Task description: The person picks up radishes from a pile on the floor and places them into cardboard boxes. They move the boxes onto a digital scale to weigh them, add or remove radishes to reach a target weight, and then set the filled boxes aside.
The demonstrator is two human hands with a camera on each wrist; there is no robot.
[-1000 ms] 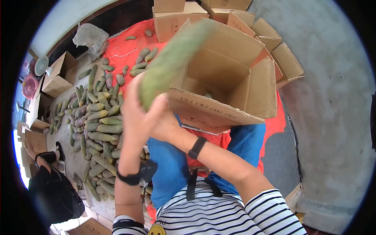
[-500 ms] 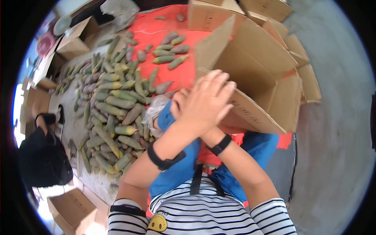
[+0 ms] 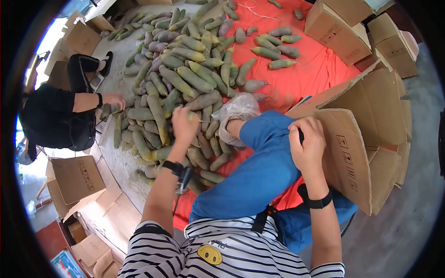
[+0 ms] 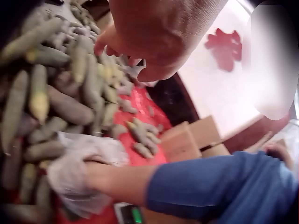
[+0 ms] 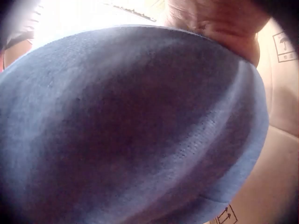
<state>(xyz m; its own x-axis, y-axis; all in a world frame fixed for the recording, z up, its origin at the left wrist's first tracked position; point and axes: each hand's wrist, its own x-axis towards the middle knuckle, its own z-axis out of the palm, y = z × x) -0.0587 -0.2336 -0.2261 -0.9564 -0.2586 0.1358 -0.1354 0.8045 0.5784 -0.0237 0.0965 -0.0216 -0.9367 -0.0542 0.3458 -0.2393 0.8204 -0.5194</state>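
My left hand (image 3: 184,126) hovers over a big pile of long green radishes (image 3: 194,79), its fingers loosely bent. Nothing shows in its grasp in the left wrist view, where the hand (image 4: 154,37) overlaps the heap. My right hand (image 3: 308,143) rests on the raised knee in blue jeans (image 3: 273,153), beside a flap of the open cardboard box (image 3: 340,157). A small dark patch lies between its thumb and fingers; I cannot tell what it is. Denim fills most of the right wrist view, with the hand (image 5: 215,18) at the top.
A red sheet (image 3: 287,88) covers the floor beyond, bearing several loose radishes (image 3: 273,44). More cartons (image 3: 336,32) stand at the back right. Plastic film (image 3: 238,113) wraps my foot beside the pile. Another person in black (image 3: 60,116) sits at the left, one hand at the heap's edge.
A second ago both hands held a radish near the box; it has left them. The left hand has moved from over the right hand and box to the pile; the view has turned left.
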